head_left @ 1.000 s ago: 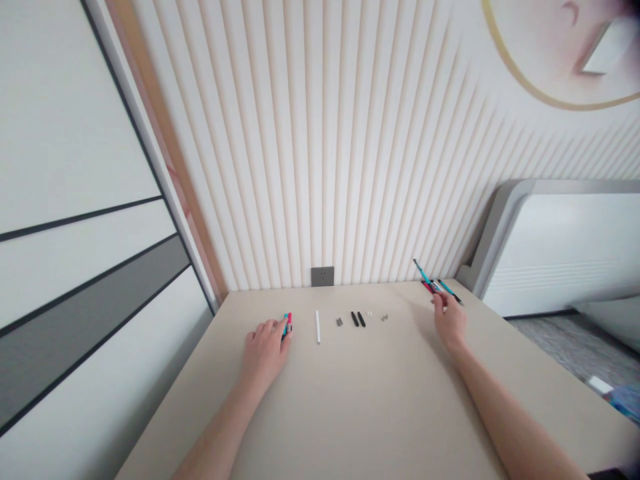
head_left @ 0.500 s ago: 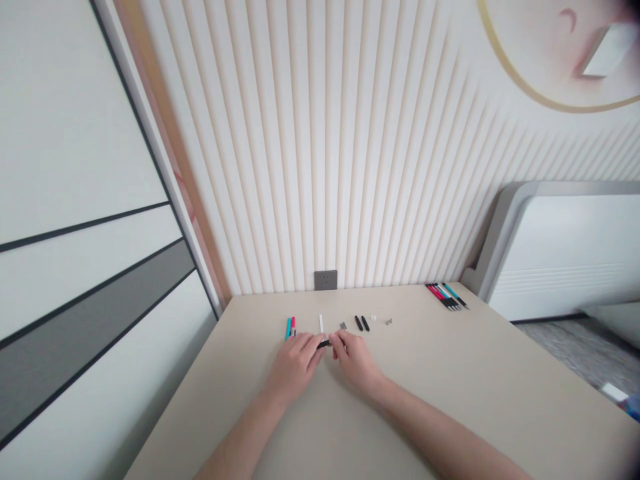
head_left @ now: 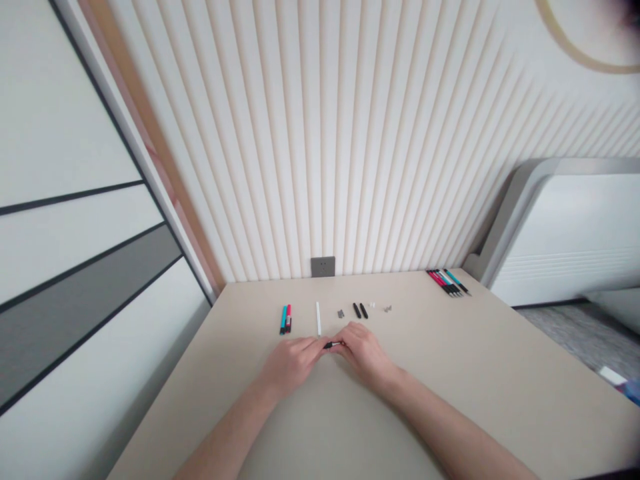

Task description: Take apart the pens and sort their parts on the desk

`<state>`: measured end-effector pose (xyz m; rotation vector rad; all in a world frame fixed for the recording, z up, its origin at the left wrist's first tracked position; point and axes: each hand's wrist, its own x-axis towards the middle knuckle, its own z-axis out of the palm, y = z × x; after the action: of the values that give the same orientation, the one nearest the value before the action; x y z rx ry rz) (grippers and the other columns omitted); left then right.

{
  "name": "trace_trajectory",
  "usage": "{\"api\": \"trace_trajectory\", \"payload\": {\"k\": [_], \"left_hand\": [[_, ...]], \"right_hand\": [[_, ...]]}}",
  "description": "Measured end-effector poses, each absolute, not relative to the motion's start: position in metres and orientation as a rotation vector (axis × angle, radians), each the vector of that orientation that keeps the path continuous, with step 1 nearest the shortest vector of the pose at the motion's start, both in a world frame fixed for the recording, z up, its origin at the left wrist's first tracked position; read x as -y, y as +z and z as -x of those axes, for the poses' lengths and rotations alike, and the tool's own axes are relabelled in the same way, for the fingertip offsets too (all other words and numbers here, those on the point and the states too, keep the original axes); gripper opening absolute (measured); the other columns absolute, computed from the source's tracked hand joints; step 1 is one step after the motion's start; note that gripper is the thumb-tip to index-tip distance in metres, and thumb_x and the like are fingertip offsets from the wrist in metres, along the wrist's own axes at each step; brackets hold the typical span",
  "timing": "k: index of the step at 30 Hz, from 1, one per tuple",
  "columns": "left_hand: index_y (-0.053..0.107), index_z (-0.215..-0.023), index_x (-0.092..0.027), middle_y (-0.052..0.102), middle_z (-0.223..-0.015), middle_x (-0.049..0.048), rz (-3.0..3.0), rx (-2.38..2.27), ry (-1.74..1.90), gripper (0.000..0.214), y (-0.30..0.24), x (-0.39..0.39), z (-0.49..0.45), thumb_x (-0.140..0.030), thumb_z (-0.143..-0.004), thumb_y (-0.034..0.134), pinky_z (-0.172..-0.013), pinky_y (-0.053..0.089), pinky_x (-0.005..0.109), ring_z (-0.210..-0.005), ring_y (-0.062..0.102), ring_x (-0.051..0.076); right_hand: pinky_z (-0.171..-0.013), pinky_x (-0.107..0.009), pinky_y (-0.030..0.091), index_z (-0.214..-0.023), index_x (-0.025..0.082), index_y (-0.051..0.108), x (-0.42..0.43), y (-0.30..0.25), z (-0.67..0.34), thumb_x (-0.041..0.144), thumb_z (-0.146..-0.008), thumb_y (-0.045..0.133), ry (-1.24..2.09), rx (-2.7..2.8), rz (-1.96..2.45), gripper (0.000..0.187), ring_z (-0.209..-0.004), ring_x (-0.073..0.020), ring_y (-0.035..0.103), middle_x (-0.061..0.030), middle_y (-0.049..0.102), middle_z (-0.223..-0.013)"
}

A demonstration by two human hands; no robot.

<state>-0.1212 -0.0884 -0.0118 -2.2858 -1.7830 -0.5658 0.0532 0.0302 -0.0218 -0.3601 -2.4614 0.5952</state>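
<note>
My left hand (head_left: pixel 293 363) and my right hand (head_left: pixel 365 350) meet over the beige table (head_left: pixel 450 373), both pinched on the ends of a short black pen (head_left: pixel 332 345) held between them. Just beyond the hands lie pen parts in a row: a teal and a red barrel piece (head_left: pixel 285 319), a white refill tube (head_left: pixel 318 317), a small grey piece (head_left: pixel 341 313), two black pieces (head_left: pixel 360 311), and tiny white and grey bits (head_left: pixel 387 308).
A bundle of several red, teal and black pens (head_left: pixel 447 281) lies at the table's far right by the ribbed wall. A grey wall socket (head_left: pixel 323 267) sits above the back edge. A white bed headboard (head_left: pixel 565 233) stands to the right.
My right hand left the pen bundle at the far right and came to the middle. My left hand left the teal and red pieces. Both now grip the black pen.
</note>
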Motion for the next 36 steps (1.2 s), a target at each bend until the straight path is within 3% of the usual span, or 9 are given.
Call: {"api": "trace_trajectory", "payload": {"k": [3,5,8,12,20,27,32,36], "left_hand": [[0.063,-0.116,-0.017,0.072,-0.086,0.0062,2.283,1.794,-0.47,0.032,-0.012,0.089,0.123,-0.026,-0.102,0.036,-0.069,0.056,0.027,-0.076,0.069,0.017],[0.063,-0.116,-0.017,0.071,-0.086,0.0055,2.278,1.798,-0.428,0.031,-0.011,0.089,0.122,-0.027,-0.102,0.037,-0.068,0.056,0.027,-0.075,0.069,0.017],[0.063,-0.115,-0.018,0.071,-0.086,0.0052,2.276,1.783,-0.411,0.032,-0.009,0.089,0.12,-0.029,-0.102,0.036,-0.067,0.054,0.026,-0.076,0.068,0.017],[0.064,-0.112,-0.019,0.069,-0.081,0.0044,2.282,1.786,-0.395,0.031,-0.009,0.088,0.118,-0.029,-0.102,0.037,-0.065,0.052,0.025,-0.073,0.067,0.016],[0.065,-0.107,-0.02,0.068,-0.081,0.0033,2.299,1.834,-0.311,0.025,-0.014,0.089,0.118,-0.028,-0.1,0.042,-0.063,0.052,0.026,-0.073,0.067,0.017],[0.065,-0.107,-0.019,0.07,-0.085,0.0039,2.256,1.86,-0.386,0.026,-0.014,0.089,0.117,-0.029,-0.1,0.042,-0.067,0.053,0.025,-0.077,0.068,0.017],[0.064,-0.112,-0.021,0.071,-0.084,0.0026,2.265,1.877,-0.4,0.025,-0.013,0.088,0.118,-0.027,-0.1,0.043,-0.066,0.053,0.026,-0.074,0.068,0.017],[0.064,-0.113,-0.02,0.071,-0.088,0.0031,2.274,1.892,-0.403,0.026,-0.015,0.088,0.119,-0.029,-0.1,0.043,-0.068,0.054,0.027,-0.077,0.068,0.018]], "right_hand": [[-0.083,-0.031,0.043,-0.105,0.019,0.064,-0.027,-0.018,-0.054,0.04,-0.095,0.053,0.598,2.475,0.338,0.026,-0.09,-0.0202,0.058,-0.0073,0.068,-0.093],[-0.085,-0.032,0.043,-0.11,0.019,0.063,-0.026,-0.018,-0.055,0.038,-0.098,0.046,0.615,2.492,0.364,0.028,-0.09,-0.0197,0.059,-0.0072,0.069,-0.095],[-0.078,-0.03,0.042,-0.09,0.02,0.067,-0.03,-0.021,-0.054,0.033,-0.102,0.034,0.633,2.517,0.442,0.037,-0.079,-0.0177,0.059,-0.0053,0.068,-0.082],[-0.071,-0.027,0.041,-0.075,0.02,0.066,-0.038,-0.03,-0.053,0.036,-0.1,0.04,0.69,2.548,0.462,0.039,-0.073,-0.0168,0.057,-0.0034,0.066,-0.074],[-0.066,-0.025,0.041,-0.084,0.02,0.066,-0.035,-0.024,-0.056,0.028,-0.089,0.058,0.988,2.474,0.532,0.013,-0.072,-0.0158,0.058,-0.0006,0.066,-0.077],[-0.07,-0.027,0.04,-0.075,0.019,0.064,-0.034,-0.024,-0.056,0.031,-0.098,0.04,0.96,2.54,0.472,0.036,-0.073,-0.0169,0.058,-0.0036,0.066,-0.076],[-0.065,-0.024,0.04,-0.09,0.019,0.066,-0.033,-0.026,-0.055,0.03,-0.089,0.058,1.06,2.441,0.534,0.013,-0.071,-0.0152,0.057,-0.001,0.066,-0.079],[-0.068,-0.024,0.041,-0.089,0.019,0.067,-0.031,-0.025,-0.054,0.027,-0.093,0.05,1.161,2.374,0.487,0.018,-0.073,-0.0143,0.058,-0.0005,0.067,-0.08]]}}
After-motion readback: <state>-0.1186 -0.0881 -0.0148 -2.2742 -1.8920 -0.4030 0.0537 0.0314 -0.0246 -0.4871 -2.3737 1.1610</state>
